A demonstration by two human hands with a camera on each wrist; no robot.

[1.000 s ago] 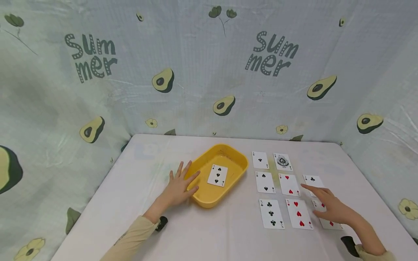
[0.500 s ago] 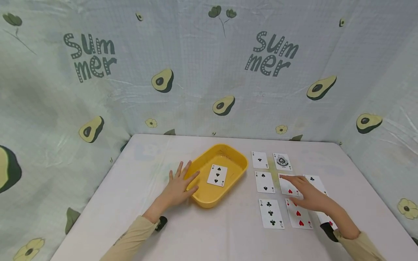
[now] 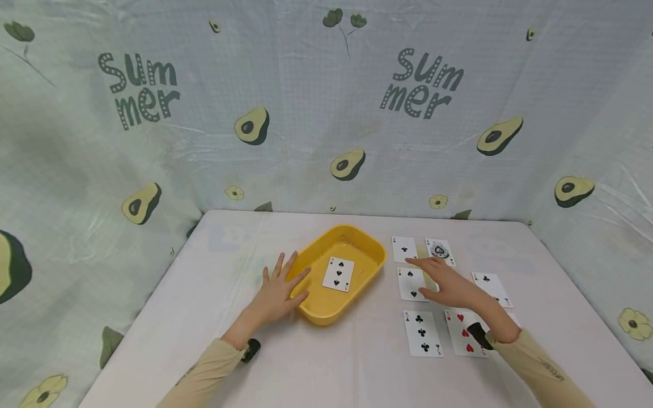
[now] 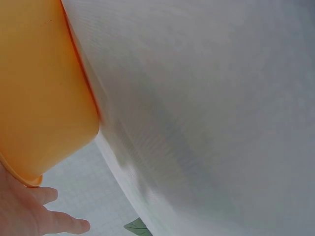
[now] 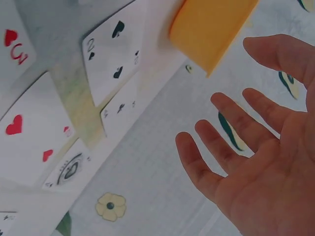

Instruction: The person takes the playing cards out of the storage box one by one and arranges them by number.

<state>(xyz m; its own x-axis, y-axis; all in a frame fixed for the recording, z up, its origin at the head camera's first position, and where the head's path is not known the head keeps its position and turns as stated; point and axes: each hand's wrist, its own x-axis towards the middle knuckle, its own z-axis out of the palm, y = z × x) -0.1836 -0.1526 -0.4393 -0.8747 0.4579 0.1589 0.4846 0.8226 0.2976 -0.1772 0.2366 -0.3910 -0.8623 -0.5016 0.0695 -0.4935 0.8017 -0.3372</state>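
Observation:
My left hand [image 3: 274, 296] has its fingers spread over the near-left rim of a yellow plastic tray [image 3: 323, 309]. Inside the tray a three of spades [image 3: 338, 274] lies face up. My right hand [image 3: 451, 285] hovers above rows of playing cards, fingers relaxed and palm bare in the right wrist view. Its thumb and fingertips overlap the two of spades [image 3: 410, 280] and the ace of clubs [image 3: 403, 247] in the head view. Beneath the hand the two of hearts [image 5: 32, 145] is mostly hidden from the head camera, but the right wrist view shows it.
Around the right arm lie the ace of spades [image 3: 440, 248], two of clubs [image 3: 490, 286], three of clubs [image 3: 422, 334] and three of hearts [image 3: 459, 326]. Another card is almost covered by the forearm. A white cloth [image 3: 245, 238] covers the table, and a printed curtain [image 3: 291, 85] hangs behind it.
My right hand has moved left across the cards, from the right-hand column toward the two of spades. The left hand, tray and cards have stayed put.

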